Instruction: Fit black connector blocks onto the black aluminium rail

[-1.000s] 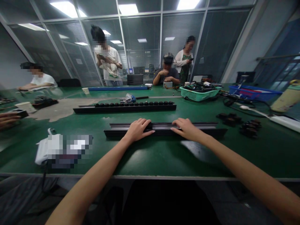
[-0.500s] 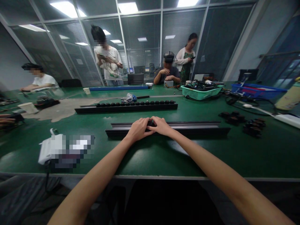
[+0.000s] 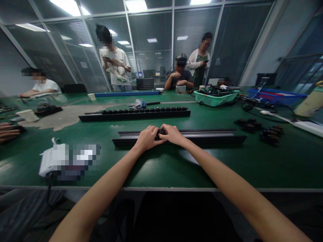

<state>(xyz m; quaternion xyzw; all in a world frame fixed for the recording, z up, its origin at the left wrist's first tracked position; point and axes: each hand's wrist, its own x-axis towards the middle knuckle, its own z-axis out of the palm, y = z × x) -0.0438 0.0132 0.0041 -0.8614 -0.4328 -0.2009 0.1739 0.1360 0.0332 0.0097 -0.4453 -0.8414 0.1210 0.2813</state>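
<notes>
Over the middle of a long black channel rail [image 3: 212, 138], my left hand [image 3: 148, 137] and my right hand [image 3: 172, 134] meet with curled fingers. Between them they grip a small black part [image 3: 159, 133], mostly covered by the fingers, so its exact kind is unclear. The rail lies crosswise on the green table [image 3: 161, 168], its silvery inner groove showing on both sides of my hands. Farther back, a second black rail [image 3: 133, 116] carries a row of small black parts [image 3: 146, 110].
Two clusters of loose black parts [image 3: 271, 135] lie at the right. A white device [image 3: 51, 161] with a cable sits at the left front. Behind are a green basket [image 3: 214, 99] of cables, a blue tray [image 3: 277, 97] and a paper cup [image 3: 27, 116]. Several people are around the table.
Both hands stay at the rail's middle around the small black part, with slight finger movement. The whole view has shifted a little.
</notes>
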